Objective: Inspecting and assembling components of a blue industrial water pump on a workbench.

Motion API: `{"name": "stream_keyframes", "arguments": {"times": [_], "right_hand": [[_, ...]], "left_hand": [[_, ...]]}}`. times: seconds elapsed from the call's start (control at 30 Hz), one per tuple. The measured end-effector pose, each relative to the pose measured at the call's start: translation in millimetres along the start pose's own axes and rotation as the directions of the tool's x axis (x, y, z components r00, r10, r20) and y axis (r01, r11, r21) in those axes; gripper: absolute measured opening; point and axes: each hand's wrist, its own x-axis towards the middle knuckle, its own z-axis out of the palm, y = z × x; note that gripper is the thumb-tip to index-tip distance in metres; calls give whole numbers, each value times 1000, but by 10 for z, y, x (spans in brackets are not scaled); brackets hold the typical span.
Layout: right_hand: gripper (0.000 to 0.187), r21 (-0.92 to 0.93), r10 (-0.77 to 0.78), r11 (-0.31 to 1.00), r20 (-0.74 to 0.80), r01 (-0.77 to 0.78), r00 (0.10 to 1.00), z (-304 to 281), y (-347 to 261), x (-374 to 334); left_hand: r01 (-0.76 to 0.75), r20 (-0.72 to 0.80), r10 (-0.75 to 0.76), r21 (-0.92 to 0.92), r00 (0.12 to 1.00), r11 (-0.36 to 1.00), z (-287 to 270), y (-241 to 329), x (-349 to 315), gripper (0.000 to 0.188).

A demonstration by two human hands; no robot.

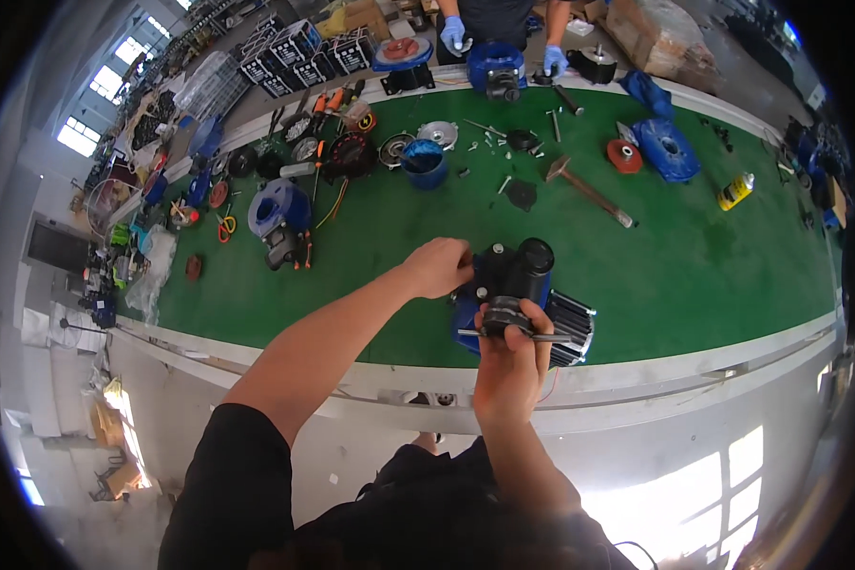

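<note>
In front of me at the table's near edge stands a blue and black motor unit (572,323), with cooling fins on its right side and a black capped cylinder on top. My left hand (439,268) reaches its upper left side, beside the bolts. Those fingers are curled together, and whatever they pinch is hidden. My right hand (515,356) grips a round dark tool (506,315) with a metal bar sticking out on either side. The tool is held just in front of the black cylinder, over the unit's near side.
Beyond the unit lie a hammer (589,190), a blue pot (424,165) and loose bolts. Another blue motor unit (280,211) stands to the left. A yellow can (735,191) lies at right. Across the table, a person's gloved hands (553,63) flank a blue housing (494,71).
</note>
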Motion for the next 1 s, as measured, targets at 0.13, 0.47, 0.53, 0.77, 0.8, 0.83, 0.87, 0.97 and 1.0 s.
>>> {"name": "stream_keyframes", "arguments": {"times": [0.13,0.47,0.53,0.77,0.8,0.83,0.87,0.97,1.0], "right_hand": [[52,-214,-99,970,80,114,992,-229,145,-180],[62,-571,-163,763,282,302,945,-796,329,-388],[60,-640,-171,707,256,300,951,-806,308,-360],[61,-656,-153,683,304,323,940,-840,261,-323],[61,-615,-142,729,291,299,946,-853,267,-314],[61,-642,-161,694,301,325,940,-869,276,-310],[61,-648,-182,676,315,351,931,-882,285,-297],[62,-676,-214,614,356,409,910,-910,281,-277],[63,-671,-223,611,365,421,904,-910,273,-276]], "left_hand": [[-72,26,80,-232,996,970,70,-174,-144,20],[-165,-391,4,-377,920,911,654,-329,-756,17],[-158,-492,38,-205,870,966,736,-239,-776,18],[-154,-525,-121,-450,842,880,878,-197,-634,27],[-122,-472,-254,-630,844,767,892,-239,-619,31],[-90,-382,-372,-790,846,607,895,-302,-613,35],[-18,-223,-481,-919,848,394,910,-346,-607,39],[78,-37,-398,-960,917,268,917,-479,-614,53],[84,-12,-367,-966,930,244,922,-484,-614,52]]}}
